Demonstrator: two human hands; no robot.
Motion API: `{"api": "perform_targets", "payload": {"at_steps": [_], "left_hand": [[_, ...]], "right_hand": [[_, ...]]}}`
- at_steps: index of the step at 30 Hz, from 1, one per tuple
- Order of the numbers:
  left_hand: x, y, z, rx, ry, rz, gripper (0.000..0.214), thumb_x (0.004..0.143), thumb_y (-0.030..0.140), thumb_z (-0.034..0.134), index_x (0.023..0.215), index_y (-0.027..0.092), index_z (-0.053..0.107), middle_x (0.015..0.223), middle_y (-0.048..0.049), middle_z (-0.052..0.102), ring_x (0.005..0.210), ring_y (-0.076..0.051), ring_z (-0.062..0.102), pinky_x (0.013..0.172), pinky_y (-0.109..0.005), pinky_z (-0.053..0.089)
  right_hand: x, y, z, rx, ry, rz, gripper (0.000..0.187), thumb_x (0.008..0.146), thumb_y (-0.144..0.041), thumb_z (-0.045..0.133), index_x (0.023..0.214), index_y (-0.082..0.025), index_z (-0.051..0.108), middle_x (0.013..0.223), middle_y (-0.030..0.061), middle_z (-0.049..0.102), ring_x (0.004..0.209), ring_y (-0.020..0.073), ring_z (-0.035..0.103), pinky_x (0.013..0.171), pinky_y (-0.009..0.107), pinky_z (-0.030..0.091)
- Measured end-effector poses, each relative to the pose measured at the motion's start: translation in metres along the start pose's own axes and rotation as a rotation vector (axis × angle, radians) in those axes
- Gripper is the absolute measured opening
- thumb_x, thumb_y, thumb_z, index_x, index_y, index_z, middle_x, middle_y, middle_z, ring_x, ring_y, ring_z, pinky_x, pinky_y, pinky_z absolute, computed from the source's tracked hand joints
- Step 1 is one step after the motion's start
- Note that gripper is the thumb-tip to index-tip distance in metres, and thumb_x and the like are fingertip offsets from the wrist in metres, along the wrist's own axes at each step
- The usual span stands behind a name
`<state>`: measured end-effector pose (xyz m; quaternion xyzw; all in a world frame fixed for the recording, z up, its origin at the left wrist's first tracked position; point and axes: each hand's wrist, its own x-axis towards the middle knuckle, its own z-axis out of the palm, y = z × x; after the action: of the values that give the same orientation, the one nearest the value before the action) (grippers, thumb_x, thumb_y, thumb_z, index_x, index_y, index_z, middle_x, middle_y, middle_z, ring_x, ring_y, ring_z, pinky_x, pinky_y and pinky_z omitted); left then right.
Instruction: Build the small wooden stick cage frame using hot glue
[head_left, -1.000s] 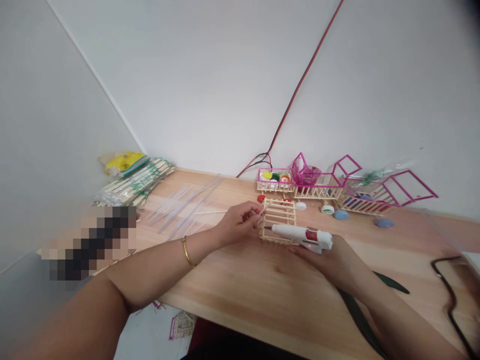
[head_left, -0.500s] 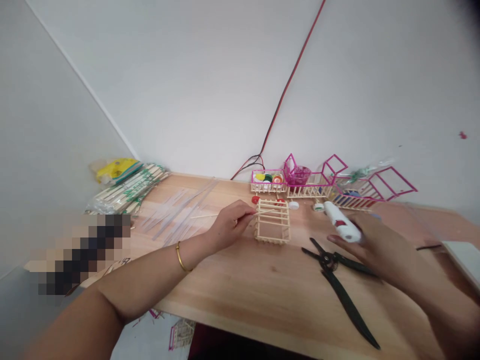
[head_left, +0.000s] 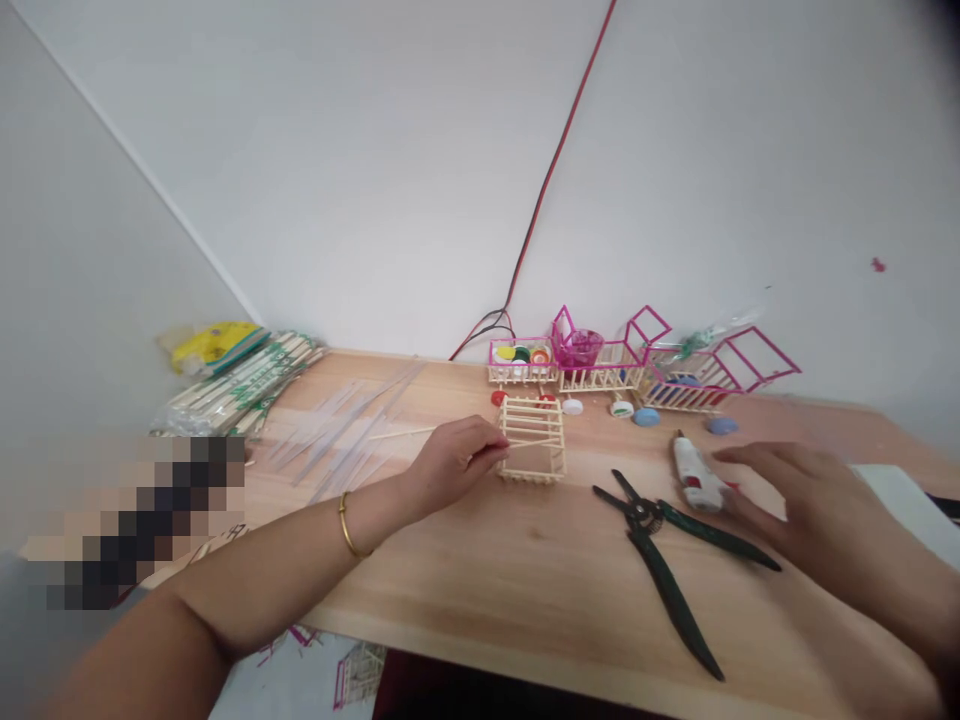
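Note:
My left hand (head_left: 461,458) pinches a thin wooden stick (head_left: 405,433), whose one end points left and whose other end lies across the small stick frame (head_left: 532,478). That frame is an open box of pale sticks standing on the table. My right hand (head_left: 787,490) is open, fingers apart, just right of a white glue gun (head_left: 697,475). The glue gun rests on the table with its nozzle pointing away from me. Dark-handled garden shears (head_left: 645,515) lie with blades apart between the frame and my right hand.
Clear plastic strips or glue sticks (head_left: 349,430) lie on the left of the wooden table (head_left: 480,580), near bagged sticks (head_left: 247,385). Stick carts with magenta rims (head_left: 600,375) line the wall. Blue caps (head_left: 646,416) sit before them. A red-black cable (head_left: 536,220) runs up the wall.
My right hand has put the glue gun down on the table and let go, its fingers now spread. My left hand keeps the stick at the frame. The view has shifted slightly right.

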<state>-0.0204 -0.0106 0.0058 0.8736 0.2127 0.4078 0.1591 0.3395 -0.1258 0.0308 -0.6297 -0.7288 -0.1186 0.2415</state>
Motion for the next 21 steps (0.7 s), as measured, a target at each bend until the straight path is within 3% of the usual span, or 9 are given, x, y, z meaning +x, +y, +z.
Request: {"api": "perform_targets", "payload": {"at_steps": [3, 8, 11, 15, 21], "left_hand": [[0.0, 0.004, 0.0, 0.035, -0.012, 0.052, 0.012, 0.089, 0.022, 0.053, 0.088, 0.015, 0.062, 0.078, -0.0064, 0.065, 0.072, -0.013, 0.06, 0.066, -0.023, 0.049], [-0.001, 0.004, 0.001, 0.106, 0.005, 0.137, 0.011, 0.089, 0.022, 0.053, 0.09, 0.015, 0.062, 0.08, -0.0068, 0.066, 0.073, -0.013, 0.061, 0.067, -0.024, 0.05], [-0.002, 0.001, 0.003, 0.127, 0.011, 0.155, 0.012, 0.089, 0.022, 0.053, 0.091, 0.015, 0.063, 0.081, -0.0074, 0.066, 0.073, -0.014, 0.061, 0.067, -0.024, 0.05], [-0.003, -0.002, 0.004, 0.118, -0.005, 0.123, 0.015, 0.09, 0.025, 0.052, 0.09, 0.015, 0.063, 0.08, -0.0068, 0.066, 0.072, -0.013, 0.061, 0.067, -0.025, 0.05], [-0.001, -0.004, -0.003, -0.01, 0.02, -0.021, 0.017, 0.086, 0.03, 0.059, 0.094, 0.015, 0.061, 0.083, -0.006, 0.063, 0.07, -0.012, 0.056, 0.064, -0.023, 0.047]], "right_hand": [[0.026, -0.056, -0.006, 0.121, 0.045, -0.145, 0.011, 0.088, -0.029, 0.052, 0.092, -0.024, 0.06, 0.091, 0.0081, 0.068, 0.087, 0.0233, 0.063, 0.073, 0.036, 0.049], [0.06, -0.116, 0.018, 0.256, -0.048, -0.351, 0.013, 0.091, -0.024, 0.051, 0.097, -0.021, 0.061, 0.092, 0.0075, 0.065, 0.086, 0.0204, 0.059, 0.075, 0.034, 0.046], [0.067, -0.126, 0.034, 0.242, -0.12, -0.438, 0.015, 0.091, -0.023, 0.05, 0.092, -0.02, 0.064, 0.09, 0.0093, 0.063, 0.085, 0.0214, 0.056, 0.074, 0.036, 0.044], [0.069, -0.126, 0.046, 0.253, -0.184, -0.426, 0.017, 0.09, -0.022, 0.05, 0.084, -0.019, 0.066, 0.081, 0.0078, 0.062, 0.079, 0.0195, 0.055, 0.07, 0.034, 0.043], [0.071, -0.12, 0.052, 0.321, -0.145, -0.36, 0.018, 0.089, -0.022, 0.051, 0.081, -0.02, 0.067, 0.077, 0.0065, 0.062, 0.075, 0.0191, 0.055, 0.067, 0.033, 0.043]]}}
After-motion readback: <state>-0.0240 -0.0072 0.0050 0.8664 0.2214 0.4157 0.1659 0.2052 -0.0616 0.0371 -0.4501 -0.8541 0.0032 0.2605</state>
